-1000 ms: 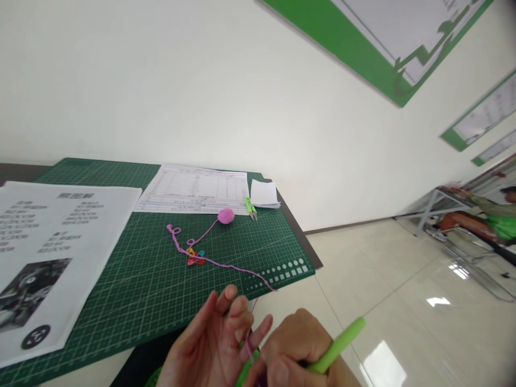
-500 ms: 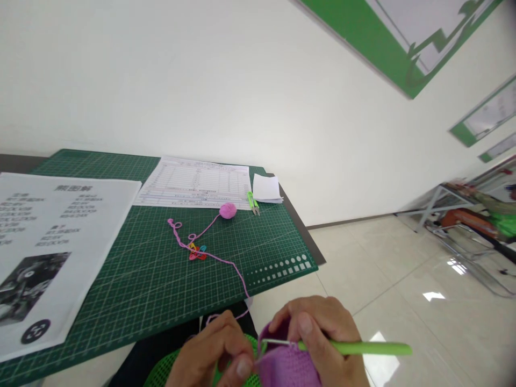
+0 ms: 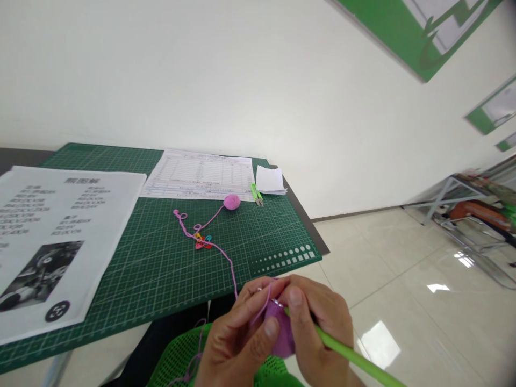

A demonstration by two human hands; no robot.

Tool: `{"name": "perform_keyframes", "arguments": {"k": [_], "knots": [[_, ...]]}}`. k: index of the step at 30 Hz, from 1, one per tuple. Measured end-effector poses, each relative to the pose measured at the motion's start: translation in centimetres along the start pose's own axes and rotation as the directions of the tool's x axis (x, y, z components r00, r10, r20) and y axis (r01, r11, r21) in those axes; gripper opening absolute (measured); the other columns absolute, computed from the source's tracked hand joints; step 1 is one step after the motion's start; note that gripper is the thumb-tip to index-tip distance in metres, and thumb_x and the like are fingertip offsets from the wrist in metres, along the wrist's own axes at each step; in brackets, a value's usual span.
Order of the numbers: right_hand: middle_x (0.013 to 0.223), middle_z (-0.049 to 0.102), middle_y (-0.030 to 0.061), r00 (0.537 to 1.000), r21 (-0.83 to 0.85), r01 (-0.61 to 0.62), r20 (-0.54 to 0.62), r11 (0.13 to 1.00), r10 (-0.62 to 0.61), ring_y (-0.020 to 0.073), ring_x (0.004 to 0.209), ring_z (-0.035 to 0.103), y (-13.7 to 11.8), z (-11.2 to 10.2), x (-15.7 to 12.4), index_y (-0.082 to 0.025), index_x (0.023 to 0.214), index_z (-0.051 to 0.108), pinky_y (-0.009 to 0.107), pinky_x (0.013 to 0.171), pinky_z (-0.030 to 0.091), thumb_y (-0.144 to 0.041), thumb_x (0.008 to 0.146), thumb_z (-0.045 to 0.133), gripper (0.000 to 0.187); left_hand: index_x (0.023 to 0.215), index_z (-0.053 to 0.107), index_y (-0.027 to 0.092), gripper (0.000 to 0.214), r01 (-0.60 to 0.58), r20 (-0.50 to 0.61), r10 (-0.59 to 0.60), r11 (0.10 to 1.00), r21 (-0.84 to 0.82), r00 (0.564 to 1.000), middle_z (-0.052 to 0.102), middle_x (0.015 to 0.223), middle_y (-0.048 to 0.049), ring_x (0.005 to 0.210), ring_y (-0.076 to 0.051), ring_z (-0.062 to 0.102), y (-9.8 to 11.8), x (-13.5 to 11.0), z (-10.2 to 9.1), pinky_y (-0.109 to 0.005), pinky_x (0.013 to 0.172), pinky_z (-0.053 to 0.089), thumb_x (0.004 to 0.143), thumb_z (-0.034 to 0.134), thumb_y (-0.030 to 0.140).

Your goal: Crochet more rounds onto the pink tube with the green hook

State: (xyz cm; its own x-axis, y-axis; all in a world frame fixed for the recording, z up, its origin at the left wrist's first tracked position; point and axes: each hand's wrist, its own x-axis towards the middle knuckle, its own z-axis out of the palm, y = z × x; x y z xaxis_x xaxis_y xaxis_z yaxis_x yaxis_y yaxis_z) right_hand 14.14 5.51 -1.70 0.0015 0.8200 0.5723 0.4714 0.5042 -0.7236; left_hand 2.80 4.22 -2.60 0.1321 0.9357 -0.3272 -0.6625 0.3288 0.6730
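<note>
Between my two hands is a purple crochet piece (image 3: pixel 284 332), partly covered by my fingers. My right hand (image 3: pixel 318 328) is closed around a crochet hook (image 3: pixel 350 355) with a green handle, its metal shaft lying at the top edge of the piece. My left hand (image 3: pixel 245 333) pinches the piece from the other side, and a strand of purple yarn (image 3: pixel 264 309) runs over its fingers. The hook's tip is mostly hidden behind the left fingers. From the mat, the yarn trails down behind my left hand.
A green cutting mat (image 3: pixel 161 269) bears a small yarn ball (image 3: pixel 231 202), colourful stitch markers (image 3: pixel 202 242), green thread snips (image 3: pixel 257 194), a white paper stack (image 3: pixel 270 180), a form (image 3: pixel 201 174) and a pattern sheet (image 3: pixel 100 215). Below my hands sits a green basket (image 3: pixel 169 360).
My left hand has moved up and right to meet the right hand and grip the piece. The hook's handle now slants down to the right. The view has shifted slightly.
</note>
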Motion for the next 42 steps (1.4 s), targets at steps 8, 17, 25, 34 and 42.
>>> {"name": "perform_keyframes", "arguments": {"k": [8,17,25,34,42], "knots": [[0.059,0.06,0.001,0.996,-0.131,0.089,0.031,0.987,-0.085,0.0127,0.064,0.063,-0.5,-0.4,-0.1,-0.018,0.069,0.057,0.024,0.061,0.049,-0.015,0.094,0.041,0.03,0.105,0.078,0.037,0.037,-0.084,-0.041,0.098,0.963,0.258,0.994,0.079,0.1,0.0002,0.095,-0.019,0.068,-0.7,-0.3,-0.3,-0.02,0.084,0.053,0.069,0.083,0.04],[0.061,0.05,-0.0012,0.991,-0.116,0.053,-0.113,0.992,-0.066,0.012,0.055,0.049,1.5,2.0,-2.1,-0.02,0.073,0.046,0.027,0.054,0.037,-0.034,0.1,0.035,0.033,0.105,0.077,0.038,0.042,-0.084,-0.159,0.101,0.99,0.114,0.982,0.076,0.074,0.0089,0.074,-0.007,0.07,-0.9,-0.5,0.7,-0.006,0.069,0.05,0.063,0.087,0.037],[0.059,0.044,-0.0029,0.999,0.03,0.02,0.035,0.999,-0.021,0.0095,0.053,0.048,1.5,0.8,-1.4,-0.02,0.069,0.039,0.023,0.05,0.038,-0.029,0.103,0.023,0.039,0.107,0.078,0.031,0.045,-0.005,-0.067,0.005,1.0,-0.002,0.998,0.079,0.083,0.0013,0.083,-0.013,0.073,-0.8,-0.6,0.0,-0.012,0.074,0.054,0.063,0.089,0.027],[0.057,0.045,-0.0023,0.947,-0.188,0.314,-0.003,0.931,-0.32,0.0136,0.054,0.039,2.3,0.4,-0.7,-0.021,0.068,0.045,0.031,0.056,0.031,-0.007,0.088,0.044,0.025,0.125,0.067,0.032,0.057,-0.218,-0.215,0.236,0.971,0.101,0.948,0.07,0.078,0.0056,0.06,-0.003,0.062,-3.4,-0.6,0.7,-0.006,0.063,0.05,0.071,0.084,0.024],[0.055,0.053,-0.0014,0.949,0.001,0.314,-0.007,0.95,-0.314,0.0129,0.053,0.05,2.4,-0.5,-1.0,-0.02,0.074,0.054,0.029,0.056,0.047,-0.039,0.099,0.04,0.035,0.109,0.077,0.028,0.045,0.205,0.099,-0.195,0.974,-0.101,0.976,0.073,0.084,-0.0003,0.079,-0.011,0.067,-0.4,-0.2,-0.4,-0.015,0.073,0.052,0.065,0.088,0.024]]}}
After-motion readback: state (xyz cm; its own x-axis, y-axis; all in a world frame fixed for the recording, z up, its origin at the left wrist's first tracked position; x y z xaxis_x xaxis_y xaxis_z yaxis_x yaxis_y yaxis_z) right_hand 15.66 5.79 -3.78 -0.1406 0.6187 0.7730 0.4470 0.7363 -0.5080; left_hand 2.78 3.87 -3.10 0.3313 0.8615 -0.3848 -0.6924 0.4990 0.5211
